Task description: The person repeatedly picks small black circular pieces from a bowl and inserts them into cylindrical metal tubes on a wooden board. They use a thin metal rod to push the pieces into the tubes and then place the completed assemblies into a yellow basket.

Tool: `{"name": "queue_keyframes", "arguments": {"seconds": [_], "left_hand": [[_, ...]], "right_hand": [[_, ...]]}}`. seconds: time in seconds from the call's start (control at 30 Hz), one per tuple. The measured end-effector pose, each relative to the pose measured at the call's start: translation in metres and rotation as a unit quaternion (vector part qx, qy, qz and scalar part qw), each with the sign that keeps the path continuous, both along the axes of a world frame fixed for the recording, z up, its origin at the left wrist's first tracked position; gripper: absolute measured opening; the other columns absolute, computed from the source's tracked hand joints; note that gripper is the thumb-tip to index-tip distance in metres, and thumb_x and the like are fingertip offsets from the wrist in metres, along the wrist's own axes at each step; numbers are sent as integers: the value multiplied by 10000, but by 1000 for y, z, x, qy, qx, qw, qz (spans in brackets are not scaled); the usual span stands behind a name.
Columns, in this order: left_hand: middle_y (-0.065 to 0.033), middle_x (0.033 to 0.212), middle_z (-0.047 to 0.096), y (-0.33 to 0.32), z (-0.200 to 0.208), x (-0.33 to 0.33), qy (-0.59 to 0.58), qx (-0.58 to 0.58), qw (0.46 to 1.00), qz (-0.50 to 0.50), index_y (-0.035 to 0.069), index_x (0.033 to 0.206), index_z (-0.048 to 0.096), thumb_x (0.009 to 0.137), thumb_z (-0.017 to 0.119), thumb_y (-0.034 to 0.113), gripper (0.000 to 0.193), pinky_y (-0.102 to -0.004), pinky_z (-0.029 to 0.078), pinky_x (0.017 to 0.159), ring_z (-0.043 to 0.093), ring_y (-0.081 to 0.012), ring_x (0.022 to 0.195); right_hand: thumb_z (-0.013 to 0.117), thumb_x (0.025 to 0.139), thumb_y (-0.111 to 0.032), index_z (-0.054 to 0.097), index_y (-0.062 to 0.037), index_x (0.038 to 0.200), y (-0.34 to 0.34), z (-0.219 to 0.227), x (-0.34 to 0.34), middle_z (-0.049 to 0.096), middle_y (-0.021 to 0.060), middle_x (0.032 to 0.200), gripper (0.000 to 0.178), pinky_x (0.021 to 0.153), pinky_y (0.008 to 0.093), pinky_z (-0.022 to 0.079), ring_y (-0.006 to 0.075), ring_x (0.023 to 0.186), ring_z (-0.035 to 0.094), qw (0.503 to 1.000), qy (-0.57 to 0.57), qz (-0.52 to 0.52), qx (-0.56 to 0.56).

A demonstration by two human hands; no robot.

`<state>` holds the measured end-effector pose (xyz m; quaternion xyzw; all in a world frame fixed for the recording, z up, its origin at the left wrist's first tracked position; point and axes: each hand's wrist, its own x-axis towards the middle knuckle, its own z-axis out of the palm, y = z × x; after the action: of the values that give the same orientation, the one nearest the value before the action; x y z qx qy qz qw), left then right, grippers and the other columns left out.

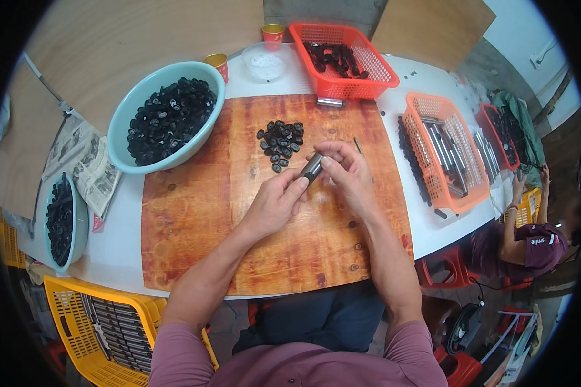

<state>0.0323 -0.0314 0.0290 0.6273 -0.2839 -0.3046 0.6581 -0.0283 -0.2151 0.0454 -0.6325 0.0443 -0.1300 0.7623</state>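
Over the wooden board (193, 219), a short dark metallic tube (314, 166) is held tilted between my two hands. My left hand (279, 201) grips its lower end, thumb on top beside a black part. Round the upper end close the thumb and fingers of my right hand (346, 173). Just beyond lies a loose pile of small black oval plastic pieces (281, 140). A thin rod-like item (358, 146) rests to the right of my right hand. Another short shiny tube (330, 102) lies at the board's far edge.
A pale green basin (117, 138) of black pieces stands far left, with a smaller basin (81, 226) nearer. Red (384, 80) and orange (471, 193) baskets stand far and right. A yellow crate (64, 309) of metal parts sits lower left. Another person (519, 248) works at right.
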Motion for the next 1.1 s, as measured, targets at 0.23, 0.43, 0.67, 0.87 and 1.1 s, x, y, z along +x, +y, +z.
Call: {"name": "queue_keyframes", "arguments": {"seconds": [0.23, 0.43, 0.67, 0.87, 1.1], "left_hand": [[-144, 858, 623, 3, 4, -5, -352, 62, 931, 74, -2, 1177, 578, 1003, 559, 161, 239, -383, 487, 653, 629, -282, 755], [-222, 972, 614, 15, 11, -18, -496, 174, 848, 60, 6, 1226, 549, 947, 622, 124, 312, -472, 499, 771, 613, -410, 870], [-175, 973, 619, 31, 4, -21, -649, 196, 732, 64, -22, 1182, 575, 866, 714, 123, 375, -428, 500, 810, 596, -343, 900], [-156, 949, 641, 31, 1, -26, -648, 189, 736, 59, -8, 1121, 631, 822, 758, 122, 350, -416, 514, 764, 622, -324, 865], [-155, 955, 651, 29, 1, -34, -594, 174, 781, 87, 14, 1092, 663, 821, 764, 123, 309, -426, 522, 755, 642, -340, 865]], "right_hand": [[691, 941, -192, 684, 26, 1131, -15, 19, -7, 693, 44, 909, 289, 685, 254, 493, 88, 760, 611, 987, 103, 24, -121], [693, 900, -123, 683, 37, 1129, -25, 27, -13, 718, 94, 968, 280, 777, 297, 518, 159, 877, 664, 950, 143, 98, -259], [686, 870, -38, 681, 44, 1122, -3, -16, -19, 715, 110, 1016, 266, 807, 302, 521, 172, 935, 663, 976, 74, 77, -191], [681, 849, 12, 685, 22, 1069, 2, -21, -34, 701, 89, 948, 220, 788, 305, 517, 164, 875, 648, 978, 53, 57, -193], [690, 820, 34, 681, 6, 1022, 1, -21, -44, 652, 82, 831, 204, 746, 319, 506, 167, 796, 614, 974, 29, 53, -219]]}}
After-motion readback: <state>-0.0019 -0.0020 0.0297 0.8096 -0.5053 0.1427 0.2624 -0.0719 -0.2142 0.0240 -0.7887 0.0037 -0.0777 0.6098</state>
